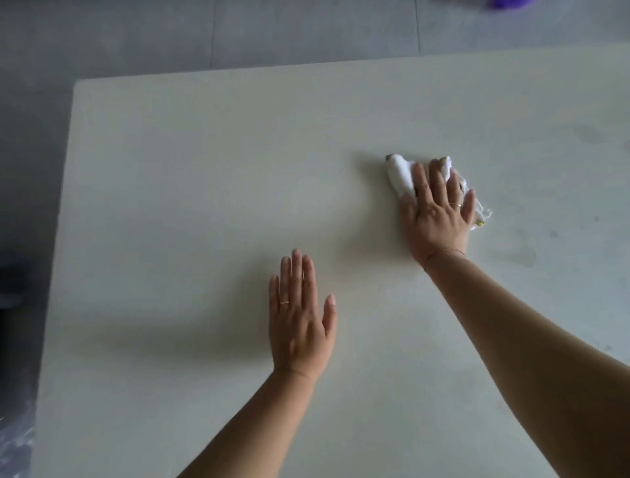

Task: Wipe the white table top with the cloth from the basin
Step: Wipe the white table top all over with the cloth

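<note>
The white table top (191, 177) fills most of the view. A crumpled white cloth (399, 175) lies on it right of the middle. My right hand (438, 211) presses flat on the cloth with fingers spread, and the cloth sticks out to the left of the fingers and at the right of the palm. My left hand (298, 317) rests flat on the bare table nearer to me, fingers together, holding nothing. The basin is not in view.
Grey tiled floor (136, 37) runs beyond the table's far and left edges. A purple object (508, 3) shows at the top right edge. Faint dark smudges (552, 235) mark the table at the right. A dark object (12, 283) stands left of the table.
</note>
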